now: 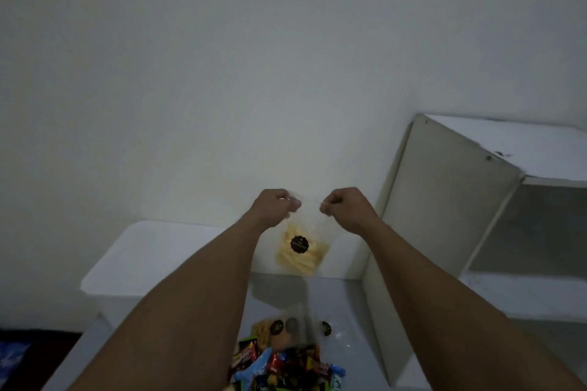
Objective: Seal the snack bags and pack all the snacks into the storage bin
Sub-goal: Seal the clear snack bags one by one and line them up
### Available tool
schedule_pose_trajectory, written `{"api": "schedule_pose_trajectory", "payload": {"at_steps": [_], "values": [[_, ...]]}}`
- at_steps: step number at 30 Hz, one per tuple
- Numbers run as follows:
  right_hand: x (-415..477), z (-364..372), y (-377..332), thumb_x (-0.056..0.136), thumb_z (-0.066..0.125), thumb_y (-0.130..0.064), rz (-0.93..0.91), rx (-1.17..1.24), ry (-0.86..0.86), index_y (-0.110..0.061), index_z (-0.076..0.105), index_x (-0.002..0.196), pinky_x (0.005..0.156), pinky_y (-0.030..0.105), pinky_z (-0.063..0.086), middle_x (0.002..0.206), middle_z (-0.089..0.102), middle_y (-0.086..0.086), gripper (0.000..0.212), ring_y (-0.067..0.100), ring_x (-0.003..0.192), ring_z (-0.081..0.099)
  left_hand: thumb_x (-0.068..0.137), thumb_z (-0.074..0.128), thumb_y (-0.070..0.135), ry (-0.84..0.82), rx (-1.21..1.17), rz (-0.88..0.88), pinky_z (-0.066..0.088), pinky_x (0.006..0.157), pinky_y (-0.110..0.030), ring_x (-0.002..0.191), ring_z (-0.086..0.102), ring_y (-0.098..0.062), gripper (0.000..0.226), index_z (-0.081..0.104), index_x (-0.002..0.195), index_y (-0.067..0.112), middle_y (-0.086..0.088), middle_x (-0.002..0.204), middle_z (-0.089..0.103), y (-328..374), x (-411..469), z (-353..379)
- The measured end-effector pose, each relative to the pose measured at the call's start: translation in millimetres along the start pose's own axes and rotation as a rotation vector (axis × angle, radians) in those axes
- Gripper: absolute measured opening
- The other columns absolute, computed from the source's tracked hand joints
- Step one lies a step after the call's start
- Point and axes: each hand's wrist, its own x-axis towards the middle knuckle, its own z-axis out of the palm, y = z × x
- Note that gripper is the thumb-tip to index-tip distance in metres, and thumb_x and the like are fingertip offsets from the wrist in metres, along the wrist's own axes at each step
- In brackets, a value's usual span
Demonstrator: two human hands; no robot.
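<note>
1. Both hands hold one clear bag (301,244) in the air by its top edge: the left hand (275,205) pinches the left corner, the right hand (346,208) pinches the right corner. The fingers are curled closed on the plastic.
2. The bag hangs free above the desk (343,311), in front of the white bin (152,257). Yellow snack sticks lie in its lower part, behind a dark round sticker.
3. Risk: if the strip is pressed only at the corners, I think the middle can stay open, and the sticks may fall out when the bag goes into the bin.
4. Risk: the thin plastic can slip from one pinch, so the bag may tilt and spill.
5. Both forearms reach forward and upward, almost straight, wrists close together.
6. More bags and a pile of wrapped snacks (286,365) wait on the desk below.
</note>
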Motion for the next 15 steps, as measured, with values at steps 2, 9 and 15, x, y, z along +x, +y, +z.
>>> {"api": "schedule_pose_trajectory", "payload": {"at_steps": [2,9,15], "values": [[0,-15,-15,0.088,0.07,-0.019,-0.043,-0.026,0.012,-0.009,0.073,0.081,0.058,0.023,0.041,0.074,0.063,-0.007,0.012,0.008,0.067,0.055,0.086,0.073,0.025,-0.001,-0.069,-0.021,0.041,0.064,-0.023,0.085,0.068,-0.012,0.02,0.073,0.098,0.009,0.001,0.101,0.072,15,-6,-7],[0,-48,-62,0.09,0.066,-0.017,-0.159,-0.122,0.031,-0.003,0.073,0.088,0.06,0.024,0.042,0.069,0.06,-0.005,0.016,0.012,0.066,0.056,0.084,0.076,0.027,0.03,-0.163,0.09,0.047,0.074,-0.03,0.089,0.071,-0.011,0.017,0.076,0.095,0.014,0.001,0.098,0.076,62,-23,-25],[-4,-56,-83,0.088,0.069,-0.026,-0.206,-0.051,0.031,-0.016,0.07,0.082,0.057,0.024,0.04,0.079,0.066,0.001,0.012,0.011,0.063,0.055,0.083,0.077,0.022,0.159,-0.145,0.227,0.05,0.07,-0.026,0.077,0.067,-0.016,0.016,0.076,0.087,0.007,-0.007,0.084,0.073,77,-23,-33]]}}
